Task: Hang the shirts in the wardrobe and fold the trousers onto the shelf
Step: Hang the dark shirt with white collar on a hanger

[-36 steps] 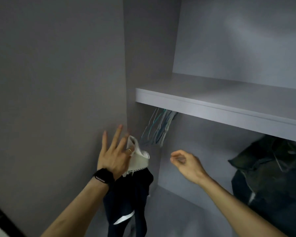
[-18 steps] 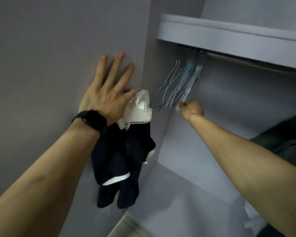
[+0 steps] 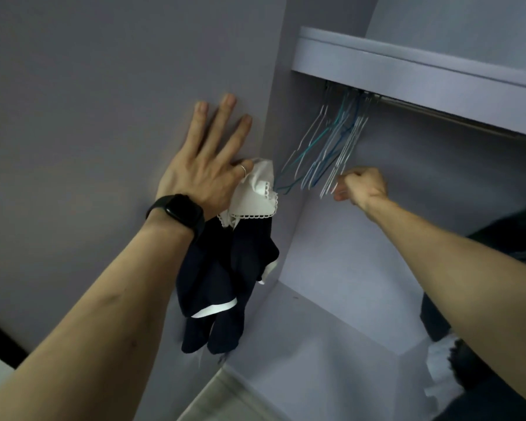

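Observation:
A dark navy shirt [image 3: 228, 278] with a white lace-edged collar [image 3: 255, 196] hangs from my left hand [image 3: 207, 174]. Thumb and ringed index finger pinch the collar, while the other three fingers lie straight against the grey wardrobe panel [image 3: 104, 86]. Several thin wire hangers [image 3: 325, 147], white and blue-green, hang in a bunch from the rail [image 3: 438, 110] under the shelf [image 3: 407, 74]. My right hand [image 3: 362, 186] is curled in a fist at the lower ends of the white hangers and grips one of them.
Dark garments [image 3: 504, 238] hang at the right edge inside the wardrobe, partly behind my right forearm. The pale wardrobe floor [image 3: 331, 344] lies below the hangers. A black watch sits on my left wrist.
My right hand has reached up from mid-air to the hangers and closed on their lower ends. My left hand, still holding the shirt, has come to rest on the panel.

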